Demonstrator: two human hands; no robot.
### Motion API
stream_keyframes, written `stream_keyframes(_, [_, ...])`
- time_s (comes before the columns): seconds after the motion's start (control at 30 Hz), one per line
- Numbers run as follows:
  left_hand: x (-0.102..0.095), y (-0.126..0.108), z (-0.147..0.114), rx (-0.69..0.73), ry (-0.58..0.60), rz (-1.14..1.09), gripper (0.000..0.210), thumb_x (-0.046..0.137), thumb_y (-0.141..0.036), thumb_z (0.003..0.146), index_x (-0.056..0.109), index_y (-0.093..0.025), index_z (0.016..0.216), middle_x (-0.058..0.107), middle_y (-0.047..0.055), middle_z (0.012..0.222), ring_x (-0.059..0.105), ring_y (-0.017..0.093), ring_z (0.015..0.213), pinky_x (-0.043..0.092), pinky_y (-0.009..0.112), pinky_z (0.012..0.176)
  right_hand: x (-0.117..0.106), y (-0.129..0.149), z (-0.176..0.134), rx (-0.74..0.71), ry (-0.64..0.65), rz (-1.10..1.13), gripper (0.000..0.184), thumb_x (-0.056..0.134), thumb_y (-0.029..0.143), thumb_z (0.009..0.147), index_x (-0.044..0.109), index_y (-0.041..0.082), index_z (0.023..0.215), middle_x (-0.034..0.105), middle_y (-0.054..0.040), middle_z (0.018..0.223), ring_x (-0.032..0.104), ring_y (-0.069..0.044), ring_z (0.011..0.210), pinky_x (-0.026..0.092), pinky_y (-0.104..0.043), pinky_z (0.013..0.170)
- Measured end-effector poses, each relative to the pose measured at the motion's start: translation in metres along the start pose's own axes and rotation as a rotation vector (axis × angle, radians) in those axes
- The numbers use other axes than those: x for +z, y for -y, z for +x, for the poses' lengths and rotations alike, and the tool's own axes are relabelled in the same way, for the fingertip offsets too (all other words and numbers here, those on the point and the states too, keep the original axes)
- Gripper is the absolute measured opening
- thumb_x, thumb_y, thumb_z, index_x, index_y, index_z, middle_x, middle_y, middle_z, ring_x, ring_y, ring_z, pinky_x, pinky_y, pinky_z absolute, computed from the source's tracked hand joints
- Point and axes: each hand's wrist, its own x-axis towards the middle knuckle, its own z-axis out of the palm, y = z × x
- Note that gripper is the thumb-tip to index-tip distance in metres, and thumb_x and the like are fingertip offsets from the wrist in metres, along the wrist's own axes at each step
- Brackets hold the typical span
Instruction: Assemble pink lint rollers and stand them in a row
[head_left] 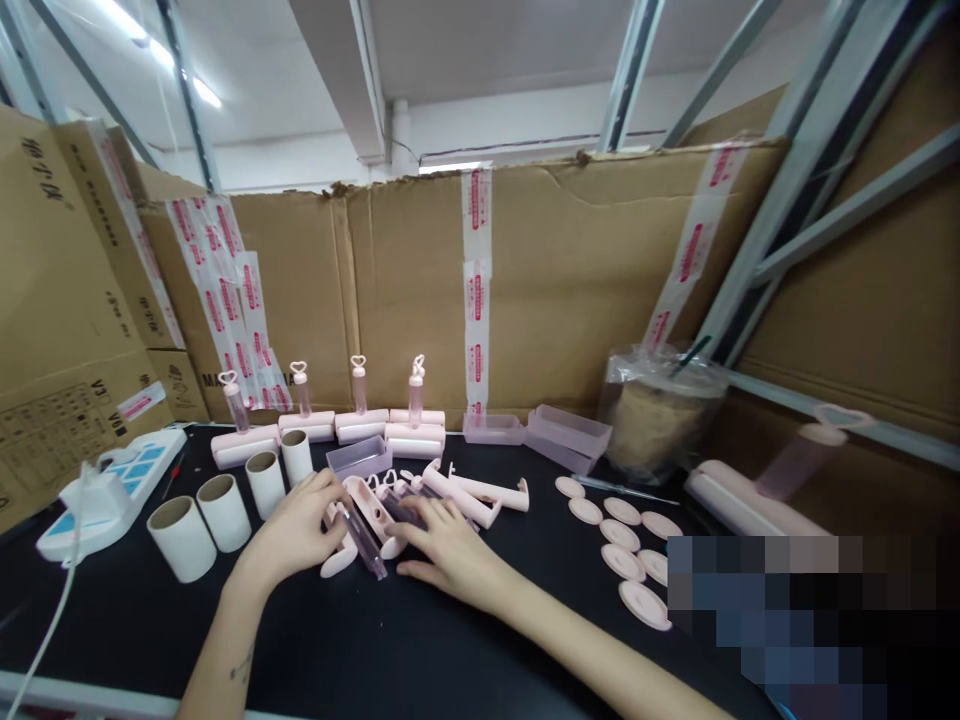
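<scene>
My left hand has its fingers and thumb curled round a pink plastic part at the left of a loose pile. A translucent purple strip slants beside its fingertips. Over the same pile lies my right hand, fingers stretched and thumb apart, touching the parts near a long pink housing. Its fingers partly cover a dark translucent piece. Just behind it are pink roller frames and several small heart-shaped loops. White paper rolls stand upright left of my left hand.
Pink rollers with heart-topped handles line the cardboard wall. Purple trays lie behind the pile. Pink discs, a screwdriver and a bagged tub are rightward. A power strip with its cable lies left.
</scene>
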Motion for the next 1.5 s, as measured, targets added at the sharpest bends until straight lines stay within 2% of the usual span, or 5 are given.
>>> stream_keyframes(0.3, [0.027,-0.032,0.012,-0.223,-0.398,-0.572,0.03,0.054,-0.04,0.083,0.051,-0.018,0.063,0.052,0.0,0.065,0.052,0.016,0.068,0.042,0.03,0.072,-0.033,-0.009,-0.01,0.109,-0.245,0.339,0.016,0.05,0.033,0.089,0.049,0.022,0.101,0.057,-0.0065,0.104,0.054,-0.02,0.103,0.042,-0.035,0.09])
stream_keyframes(0.57, [0.048,-0.056,0.013,-0.309,-0.042,-1.572,0.045,0.057,-0.046,0.082,0.055,-0.013,0.113,0.067,0.012,0.095,0.063,0.024,0.089,0.048,0.036,0.078,-0.045,0.005,-0.018,0.22,-0.187,0.929,0.022,0.065,0.038,0.077,0.054,0.02,0.083,0.06,-0.0038,0.093,0.057,-0.021,0.093,0.043,-0.036,0.085])
stream_keyframes(0.7, [0.046,-0.056,0.009,-0.316,-0.164,-1.62,0.033,0.064,-0.035,0.08,0.061,-0.013,0.104,0.067,0.01,0.096,0.063,0.023,0.087,0.05,0.033,0.076,-0.044,0.003,-0.017,0.203,-0.178,0.946,0.024,0.059,0.035,0.082,0.052,0.022,0.101,0.061,-0.0055,0.1,0.059,-0.021,0.096,0.045,-0.035,0.083])
stream_keyframes(1.07, [0.05,-0.06,0.011,-0.351,-0.24,-1.469,0.036,0.067,-0.033,0.076,0.059,-0.012,0.104,0.066,0.008,0.092,0.063,0.019,0.079,0.052,0.032,0.074,0.004,-0.012,-0.014,0.232,-0.22,0.013,0.024,0.06,0.018,0.076,0.062,0.019,0.099,0.063,-0.0143,0.103,0.054,-0.033,0.1,0.039,-0.051,0.086])
stream_keyframes(1.5, [0.053,-0.07,0.012,-0.144,-0.188,-1.217,0.049,0.07,-0.052,0.067,0.064,-0.015,0.098,0.065,0.012,0.106,0.054,0.03,0.109,0.043,0.04,0.095,-0.042,-0.004,-0.013,0.327,-0.321,0.708,0.024,0.065,0.033,0.075,0.064,0.018,0.094,0.07,-0.0069,0.091,0.066,-0.021,0.084,0.051,-0.032,0.074])
